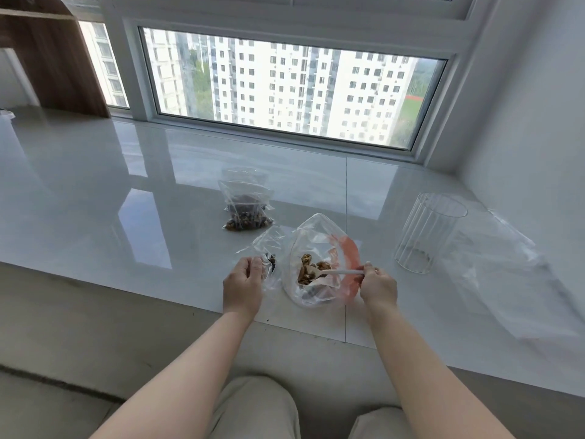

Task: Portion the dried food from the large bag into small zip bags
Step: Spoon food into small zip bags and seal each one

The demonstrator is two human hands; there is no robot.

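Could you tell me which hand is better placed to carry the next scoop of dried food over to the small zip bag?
The right hand: its grip holds the spoon, already loaded inside the large bag. The left hand is busy holding the small zip bag.

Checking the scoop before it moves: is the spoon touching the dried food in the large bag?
Touching. The head view shows the spoon bowl buried among the dried food inside the large bag.

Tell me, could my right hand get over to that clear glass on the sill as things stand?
Probably yes. Nothing stands between the right hand and the clear glass, which is on that side. But the hand is gripping the white spoon in the large bag, so free it first.
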